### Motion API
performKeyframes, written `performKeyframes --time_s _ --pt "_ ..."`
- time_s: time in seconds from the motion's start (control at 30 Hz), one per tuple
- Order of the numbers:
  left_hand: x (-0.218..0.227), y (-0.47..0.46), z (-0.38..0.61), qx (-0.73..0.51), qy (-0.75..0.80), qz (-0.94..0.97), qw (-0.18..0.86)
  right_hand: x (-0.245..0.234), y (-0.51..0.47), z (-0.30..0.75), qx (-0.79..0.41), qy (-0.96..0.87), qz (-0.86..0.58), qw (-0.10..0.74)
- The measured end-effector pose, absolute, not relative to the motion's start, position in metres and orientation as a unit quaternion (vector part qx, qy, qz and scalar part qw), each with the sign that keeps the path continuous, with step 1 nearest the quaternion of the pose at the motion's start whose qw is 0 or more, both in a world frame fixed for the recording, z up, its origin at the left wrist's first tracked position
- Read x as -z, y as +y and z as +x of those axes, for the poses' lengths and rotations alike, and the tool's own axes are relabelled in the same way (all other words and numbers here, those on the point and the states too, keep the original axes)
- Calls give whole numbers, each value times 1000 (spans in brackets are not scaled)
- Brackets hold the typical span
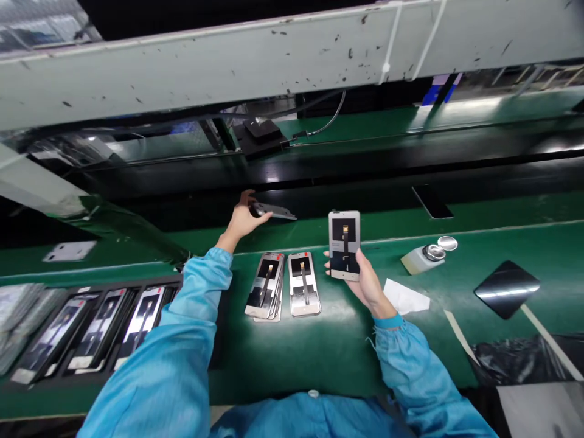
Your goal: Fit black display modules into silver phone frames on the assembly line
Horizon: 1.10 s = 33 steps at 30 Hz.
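My left hand [241,219] is stretched forward and closed on the end of a flat phone screen panel [274,212], held nearly level over the dark conveyor belt [365,176]. My right hand [365,277] grips a second screen panel [344,244] upright, its back with a flex cable facing me. Between my hands, on the green bench [319,347], lie a stack of several panels [266,286] and a single panel [303,284] beside it.
A black tray [91,328] with three panels sits at the left. A white dispenser bottle [422,258], a round metal lid [448,243], a white wipe [406,298] and a black diamond-shaped sheet [506,289] lie at the right. Another dark panel [432,202] rests on the belt.
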<state>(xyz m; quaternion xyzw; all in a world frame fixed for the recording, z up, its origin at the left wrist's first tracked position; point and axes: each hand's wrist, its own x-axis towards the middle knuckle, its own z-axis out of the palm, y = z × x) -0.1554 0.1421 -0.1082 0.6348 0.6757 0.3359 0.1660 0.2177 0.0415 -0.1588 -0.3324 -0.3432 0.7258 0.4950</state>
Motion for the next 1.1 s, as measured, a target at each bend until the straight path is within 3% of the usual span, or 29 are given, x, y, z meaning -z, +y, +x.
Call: performKeyframes --time_s 0.23,0.33,0.5,0.7,1.1 --pt "56 108 -88 -618 539 524 230 95 35 232 -656 -427 -308 541" --pt "33 54 -48 -734 356 415 402 50 23 237 -601 -495 -286 559" --pt "14 -23 -9 -726 206 382 533 7 3 236 -516 -565 -242 596" --pt "7 -29 -14 -663 -31 463 587 19 10 229 -475 -593 -233 607" --pt "-1 -43 -10 -677 -3 421 604 25 24 229 -469 -597 -167 629"
